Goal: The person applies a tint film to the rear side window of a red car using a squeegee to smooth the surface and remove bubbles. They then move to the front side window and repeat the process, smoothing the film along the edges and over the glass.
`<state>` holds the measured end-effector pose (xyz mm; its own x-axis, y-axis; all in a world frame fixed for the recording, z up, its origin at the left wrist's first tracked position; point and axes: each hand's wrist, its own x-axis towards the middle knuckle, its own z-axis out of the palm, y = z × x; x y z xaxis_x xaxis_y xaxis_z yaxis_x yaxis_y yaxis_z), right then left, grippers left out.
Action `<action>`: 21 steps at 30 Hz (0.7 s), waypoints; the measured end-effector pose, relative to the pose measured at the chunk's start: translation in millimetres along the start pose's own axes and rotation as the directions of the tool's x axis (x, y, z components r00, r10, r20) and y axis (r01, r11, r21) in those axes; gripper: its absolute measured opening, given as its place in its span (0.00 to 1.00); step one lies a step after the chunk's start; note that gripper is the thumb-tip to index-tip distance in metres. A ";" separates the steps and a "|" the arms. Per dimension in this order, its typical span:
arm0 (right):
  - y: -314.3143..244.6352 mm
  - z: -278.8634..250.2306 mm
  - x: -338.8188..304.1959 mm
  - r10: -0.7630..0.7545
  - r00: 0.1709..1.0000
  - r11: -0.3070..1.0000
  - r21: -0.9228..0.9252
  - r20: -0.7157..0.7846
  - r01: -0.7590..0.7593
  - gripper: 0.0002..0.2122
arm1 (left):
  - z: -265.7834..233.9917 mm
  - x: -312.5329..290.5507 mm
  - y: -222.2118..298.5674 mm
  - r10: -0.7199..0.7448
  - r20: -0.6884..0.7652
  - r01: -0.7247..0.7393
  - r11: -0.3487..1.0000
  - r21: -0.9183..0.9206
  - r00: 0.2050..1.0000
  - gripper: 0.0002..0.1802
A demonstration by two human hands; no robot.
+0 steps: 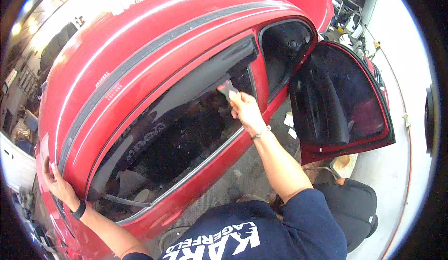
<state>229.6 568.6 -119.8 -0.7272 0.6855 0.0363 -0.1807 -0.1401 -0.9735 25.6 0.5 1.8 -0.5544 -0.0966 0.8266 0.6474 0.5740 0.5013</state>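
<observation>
The right hand [245, 111] grips a scraper [226, 88] at the dark side window [186, 120]; it looks light and stiff, best held behind its head. The window seems slick, breakable. The left hand [59, 187], fingers parted, rests on the red car [140, 27].

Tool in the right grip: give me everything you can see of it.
The hand tool is small, with a dark grey body that looks like plastic and red accents near its head. Its lower end is held by the right grip, partly hidden by the fingers. It tilts with the head toward the picture's upper left, in front of the dark car window. Whether its edge touches the glass can't be told.
</observation>
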 end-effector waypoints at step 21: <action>-9.5 36.5 -13.7 -0.034 0.999 0.999 0.019 -0.019 0.034 0.16 | -2.4 1.8 8.6 -0.014 0.024 0.015 0.999 -0.035 1.000 0.24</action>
<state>217.2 534.4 -102.8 -0.7081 0.7031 0.0652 -0.2182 -0.1300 -0.9672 31.3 3.3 8.3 -0.5756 -0.0851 0.8133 0.6573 0.5435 0.5220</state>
